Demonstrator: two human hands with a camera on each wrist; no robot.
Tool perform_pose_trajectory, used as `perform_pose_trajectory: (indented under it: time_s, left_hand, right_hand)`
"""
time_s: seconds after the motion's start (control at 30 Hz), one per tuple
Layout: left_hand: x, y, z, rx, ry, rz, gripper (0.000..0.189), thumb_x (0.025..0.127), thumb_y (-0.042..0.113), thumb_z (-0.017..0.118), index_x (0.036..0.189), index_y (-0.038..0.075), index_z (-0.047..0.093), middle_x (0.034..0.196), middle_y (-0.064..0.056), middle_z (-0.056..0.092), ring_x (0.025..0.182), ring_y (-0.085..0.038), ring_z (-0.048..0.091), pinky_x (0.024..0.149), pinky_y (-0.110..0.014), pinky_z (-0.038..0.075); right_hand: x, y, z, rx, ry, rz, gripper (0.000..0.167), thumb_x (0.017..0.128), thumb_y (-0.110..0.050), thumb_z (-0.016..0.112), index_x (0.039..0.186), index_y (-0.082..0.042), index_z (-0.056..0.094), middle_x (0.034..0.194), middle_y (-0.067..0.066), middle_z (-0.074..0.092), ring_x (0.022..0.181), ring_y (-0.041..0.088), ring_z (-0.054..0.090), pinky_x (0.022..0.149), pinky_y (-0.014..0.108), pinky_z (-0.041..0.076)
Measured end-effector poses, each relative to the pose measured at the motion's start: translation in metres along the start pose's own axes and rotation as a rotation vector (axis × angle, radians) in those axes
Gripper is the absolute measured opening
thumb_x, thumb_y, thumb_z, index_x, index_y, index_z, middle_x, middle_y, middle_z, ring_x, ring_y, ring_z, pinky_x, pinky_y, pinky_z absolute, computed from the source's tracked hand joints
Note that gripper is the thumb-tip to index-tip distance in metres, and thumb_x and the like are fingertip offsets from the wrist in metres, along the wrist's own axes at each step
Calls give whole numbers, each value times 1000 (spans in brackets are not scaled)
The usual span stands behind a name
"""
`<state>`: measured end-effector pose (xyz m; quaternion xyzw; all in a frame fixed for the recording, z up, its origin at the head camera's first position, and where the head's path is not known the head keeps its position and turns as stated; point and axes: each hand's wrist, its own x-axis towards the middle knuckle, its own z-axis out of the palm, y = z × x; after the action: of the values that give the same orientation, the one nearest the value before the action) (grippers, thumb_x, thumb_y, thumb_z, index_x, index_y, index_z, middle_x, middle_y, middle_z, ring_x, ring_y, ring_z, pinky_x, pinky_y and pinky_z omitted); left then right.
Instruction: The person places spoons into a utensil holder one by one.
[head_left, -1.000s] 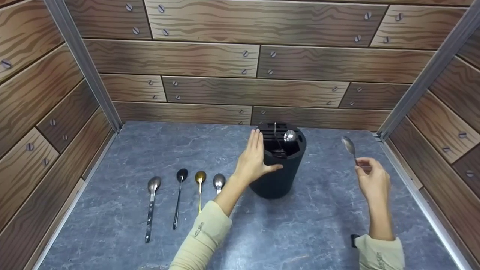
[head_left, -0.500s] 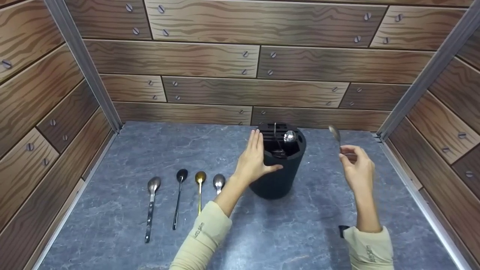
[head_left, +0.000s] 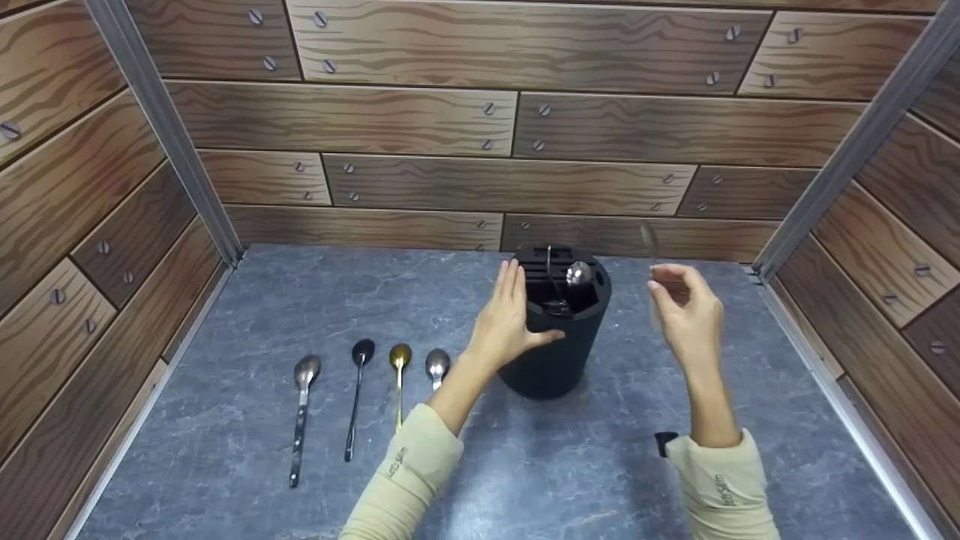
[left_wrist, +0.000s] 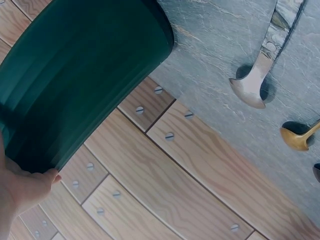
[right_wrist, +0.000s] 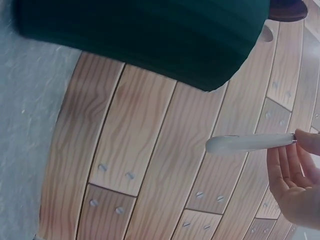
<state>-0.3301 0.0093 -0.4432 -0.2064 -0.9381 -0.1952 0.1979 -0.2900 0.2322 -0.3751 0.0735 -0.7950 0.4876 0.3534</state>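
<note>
The right hand [head_left: 691, 311] pinches a spoon [right_wrist: 252, 143], judged light, stiff and likely slippery, best gripped by its handle [right_wrist: 230, 144], while the left hand [head_left: 501, 326] rests straight-fingered against the dark holder [head_left: 553, 364].

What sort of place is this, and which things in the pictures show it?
Probably a staged work booth rather than an ordinary kitchen: plank-patterned walls that look printed, metal corner posts, and a grey, marbled tabletop with walls at its back, left and right.
</note>
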Motion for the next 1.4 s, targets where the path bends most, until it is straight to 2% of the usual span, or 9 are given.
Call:
perform_pose_trajectory:
  time_s: [0.17,0.37,0.5,0.67,0.8,0.93,1.1,1.27,1.4]
  left_hand:
    - [0,0,0,1,4,3,115,67,69,62,140,-11,22,146,-24,21,136,-31,12,102,-33,30]
    - [0,0,0,-5,0,4,115,68,68,62,140,-11,21,147,-23,18,136,-32,13,102,-34,30]
    - [1,0,0,14,1,11,115,68,70,61,139,-12,22,146,-24,19,135,-32,13,103,-33,28]
    - [0,0,-1,22,-1,9,115,68,69,61,139,-12,22,145,-24,20,136,-32,13,104,-32,25]
    - [0,0,-1,26,11,18,114,68,69,62,139,-12,23,145,-25,22,135,-32,14,104,-32,25]
    - [0,0,-1,26,17,22,114,67,68,63,138,-13,24,144,-26,22,136,-31,13,104,-31,25]
    - [0,0,-1,15,-2,16,114,68,68,62,139,-12,22,145,-25,20,136,-30,11,105,-30,23]
    - [0,1,-2,5,-31,3,115,68,68,62,140,-11,20,147,-24,17,136,-30,10,104,-32,25]
    - [0,0,-3,1,-45,-7,115,68,68,62,141,-10,19,148,-22,15,136,-30,10,104,-33,26]
  right_hand:
    - [2,-9,7,79,-3,-19,15,82,5,64,96,10,62,92,16,65,79,5,58,73,18,46]
    - [1,-43,12,208,-10,-49,14,80,13,62,92,17,57,89,23,62,77,8,59,71,18,48]
    - [3,-34,20,292,-10,-78,15,79,14,62,90,19,54,86,18,62,77,10,60,71,20,49]
    - [3,-32,30,338,-74,-103,13,79,15,60,90,19,53,86,12,64,80,13,61,74,22,50]
    - [-2,-38,36,275,-138,-123,11,80,15,60,90,17,54,86,19,63,80,15,62,72,20,49]
    - [-3,-20,42,195,-207,-147,11,80,12,62,90,13,58,87,23,63,81,19,63,72,19,50]
    - [-1,3,40,68,-287,-209,9,78,6,67,87,7,66,85,14,65,80,25,64,72,17,50]
    - [3,10,30,-54,-284,-289,7,78,3,68,85,2,70,82,8,67,76,22,64,71,13,48]
    - [5,16,23,-102,-260,-267,8,81,3,66,87,1,71,84,8,67,78,21,63,71,18,49]
